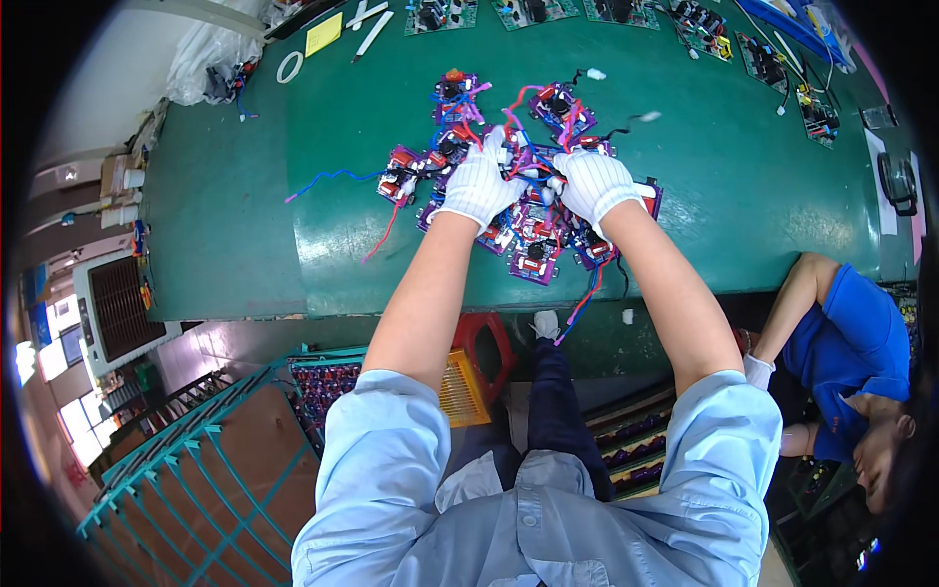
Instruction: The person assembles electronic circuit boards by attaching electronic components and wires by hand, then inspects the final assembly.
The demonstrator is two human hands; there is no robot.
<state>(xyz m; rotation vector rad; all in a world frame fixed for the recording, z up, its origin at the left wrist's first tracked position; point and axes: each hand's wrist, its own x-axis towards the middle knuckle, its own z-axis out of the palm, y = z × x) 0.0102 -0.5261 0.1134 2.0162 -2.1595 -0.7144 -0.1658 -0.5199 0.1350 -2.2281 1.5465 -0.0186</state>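
Observation:
A heap of small purple circuit boards [534,256] with red and white parts and loose red, blue, pink and black wires lies on the green table. Both my hands wear white ribbed gloves and reach into this heap. My left hand [481,186] grips boards on the heap's left side, its thumb toward the wires in the middle. My right hand [594,184] curls over boards on the right side, fingers bent inward. The undersides of both hands are hidden, so which boards they touch cannot be made out.
Larger green circuit boards [621,10] line the table's far edge. A yellow note [324,35], a white ring [290,67] and a white pen [373,37] lie far left. At right sits a co-worker in a blue shirt [861,333]. A teal rack [210,445] stands lower left, near a red stool [486,342].

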